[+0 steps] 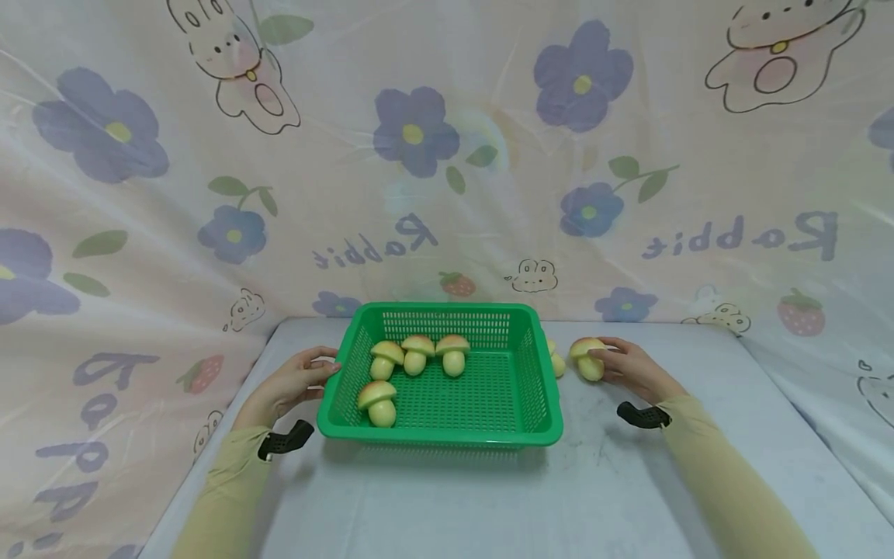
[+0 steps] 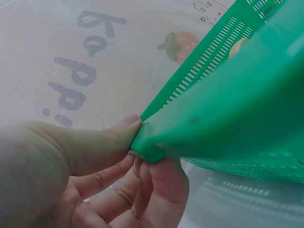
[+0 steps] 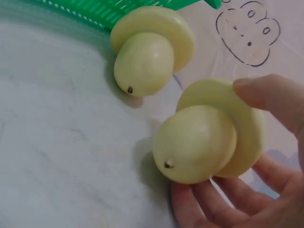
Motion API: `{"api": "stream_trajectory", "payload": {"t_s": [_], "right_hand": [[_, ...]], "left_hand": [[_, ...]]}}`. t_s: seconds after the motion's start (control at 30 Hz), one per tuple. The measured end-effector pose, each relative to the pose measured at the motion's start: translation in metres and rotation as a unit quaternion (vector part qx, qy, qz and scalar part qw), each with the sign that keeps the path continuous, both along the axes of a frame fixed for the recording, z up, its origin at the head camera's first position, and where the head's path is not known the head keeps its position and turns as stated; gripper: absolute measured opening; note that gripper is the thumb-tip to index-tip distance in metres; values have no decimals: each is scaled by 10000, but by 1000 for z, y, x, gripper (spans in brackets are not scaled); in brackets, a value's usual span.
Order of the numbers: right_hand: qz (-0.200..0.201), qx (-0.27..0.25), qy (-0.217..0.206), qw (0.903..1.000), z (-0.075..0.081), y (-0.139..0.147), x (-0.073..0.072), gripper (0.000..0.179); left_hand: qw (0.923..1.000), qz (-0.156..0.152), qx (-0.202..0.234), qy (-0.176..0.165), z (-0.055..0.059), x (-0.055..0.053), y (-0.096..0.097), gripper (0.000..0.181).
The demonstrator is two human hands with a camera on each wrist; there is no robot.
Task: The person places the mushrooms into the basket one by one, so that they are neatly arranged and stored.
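On the table (image 1: 433,505) sits one green basket (image 1: 440,437), with the left hand (image 1: 296,380) at its left side and the right hand (image 1: 632,369) beyond its right. The left hand pinches the basket's edge, thumb above and fingers beneath, probably to keep it from sliding. The right hand grips one mushroom (image 3: 194,142) by its cap, one digit over the top and others below, likely because the broad cap gives more purchase than the smooth, round stem. Whether that mushroom touches the table, I cannot tell. Another mushroom (image 3: 145,64) lies just beside the basket's right wall. Inside are four more mushrooms (image 1: 382,402): three in a row towards the back and one at the front left, stems facing the person. Counted together: six mushrooms, one basket, two hands, both occupied.
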State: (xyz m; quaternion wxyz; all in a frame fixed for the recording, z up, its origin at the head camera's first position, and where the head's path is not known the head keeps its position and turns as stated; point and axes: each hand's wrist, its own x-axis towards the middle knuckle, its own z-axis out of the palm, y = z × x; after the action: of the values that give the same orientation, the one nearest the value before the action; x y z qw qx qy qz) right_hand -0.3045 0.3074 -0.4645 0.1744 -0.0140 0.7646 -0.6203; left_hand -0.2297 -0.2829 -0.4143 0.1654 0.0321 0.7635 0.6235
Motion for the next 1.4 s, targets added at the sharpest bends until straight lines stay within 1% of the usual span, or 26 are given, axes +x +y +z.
{"api": "stream_trajectory", "payload": {"t_s": [0.1,0.2,0.37,0.43,0.6,0.67,0.9,1.03,1.27,1.4], "right_hand": [[-25,-38,-121,9999,1,5,5,81],[-132,-129,-258,9995,3,7,11,83],[-214,-317,-399,9985,6,8,22,85],[-180,-368,-418,9983,6,8,26,84],[-208,-598,-524,9966,5,9,34,84],[-254,-655,-550,9960,5,8,38,83],[-252,-602,-349,9973,6,6,49,79],[-227,-655,-219,9974,8,5,53,77],[-217,-829,-130,9962,18,2,59,74],[-201,-935,-51,9954,25,-1,63,73]], "left_hand": [[10000,16,45,-25,-1,-1,1,53],[10000,19,28,-27,-1,-2,1,53],[9998,154,-37,-113,0,-2,2,51],[9997,175,-80,-125,1,-1,2,51],[9999,75,-97,-80,3,1,2,54],[9999,78,-75,-89,4,2,2,54],[10000,16,-52,-54,4,2,2,55],[10000,4,-16,-63,3,2,2,54],[9999,105,-66,-93,0,0,2,51],[9999,105,-82,-85,1,1,2,52]]}}
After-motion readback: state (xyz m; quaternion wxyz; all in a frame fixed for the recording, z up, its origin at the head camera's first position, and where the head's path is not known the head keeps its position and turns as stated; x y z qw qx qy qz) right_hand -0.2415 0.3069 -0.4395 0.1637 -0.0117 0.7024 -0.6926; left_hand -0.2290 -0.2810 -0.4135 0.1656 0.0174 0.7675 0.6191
